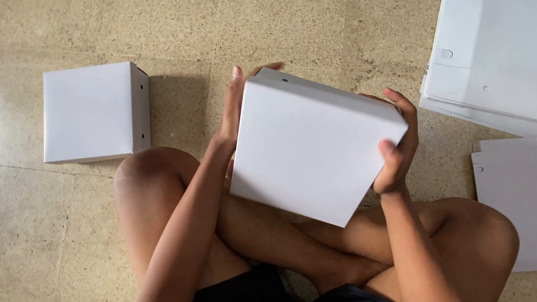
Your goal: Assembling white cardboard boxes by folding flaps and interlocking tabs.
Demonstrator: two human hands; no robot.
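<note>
I hold a white cardboard box (310,146) in front of me, above my crossed legs. My left hand (233,109) lies flat against its left side, fingers pointing up. My right hand (398,143) grips its right edge, thumb on the front face and fingers curled over the top corner. The box is folded up and closed, its broad face turned toward me.
A second folded white box (92,111) stands on the speckled tan floor to my left. A stack of flat white box blanks (515,58) lies at the upper right, and more flat white sheets (536,197) lie beside my right knee.
</note>
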